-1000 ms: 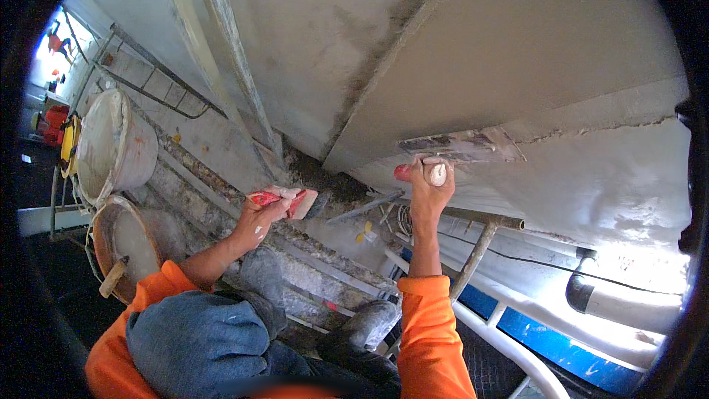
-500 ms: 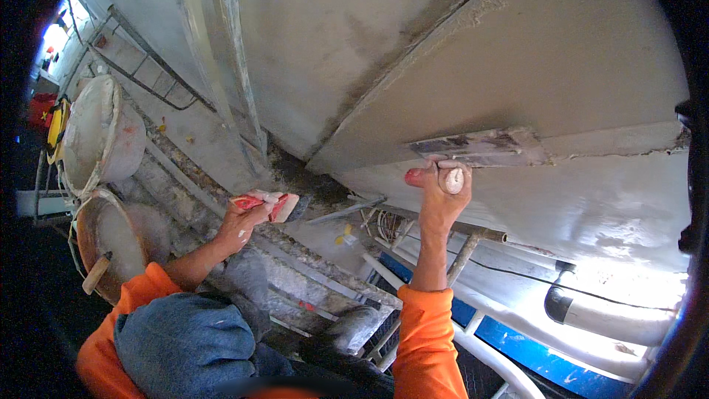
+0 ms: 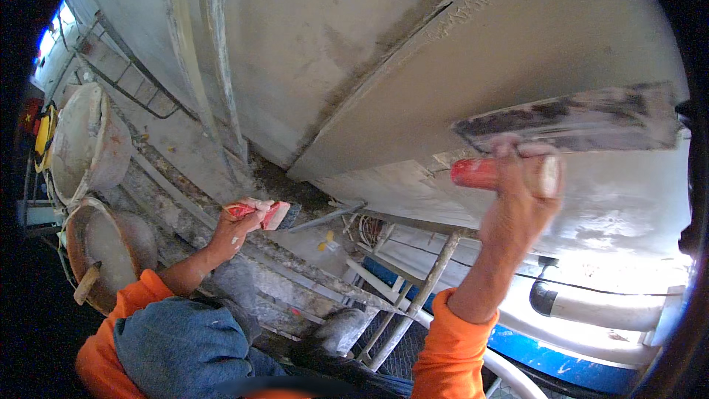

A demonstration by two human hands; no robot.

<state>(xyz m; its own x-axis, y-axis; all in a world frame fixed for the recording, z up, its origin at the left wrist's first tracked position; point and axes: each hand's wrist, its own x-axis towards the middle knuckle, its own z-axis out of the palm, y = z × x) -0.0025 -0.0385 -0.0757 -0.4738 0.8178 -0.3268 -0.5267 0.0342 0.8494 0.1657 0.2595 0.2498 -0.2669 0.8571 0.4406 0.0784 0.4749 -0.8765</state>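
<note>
My right hand (image 3: 521, 199) is wrapped round the red handle of a plastering trowel (image 3: 583, 120). The trowel's long, smeared blade lies at the wall (image 3: 413, 107), along the border between the brownish wet plaster and a paler, shinier band below; whether its whole face touches cannot be told. Lower and to the left, my left hand (image 3: 233, 233) grips a wide flat brush (image 3: 276, 216) by its red handle. The brush's dark bristles point right, away from the wall, and touch nothing that I can see.
At the left stand two plaster-crusted buckets (image 3: 92, 140), the nearer one (image 3: 111, 251) with a wooden handle sticking out. Dirty scaffold planks (image 3: 192, 185) run below me. Metal scaffold rails (image 3: 436, 273) and a white pipe (image 3: 605, 309) lie at the lower right.
My right hand has moved right along the wall with the trowel, whose blade now shows broader. My left hand still holds the brush in nearly the same place. The view has shifted slightly.
</note>
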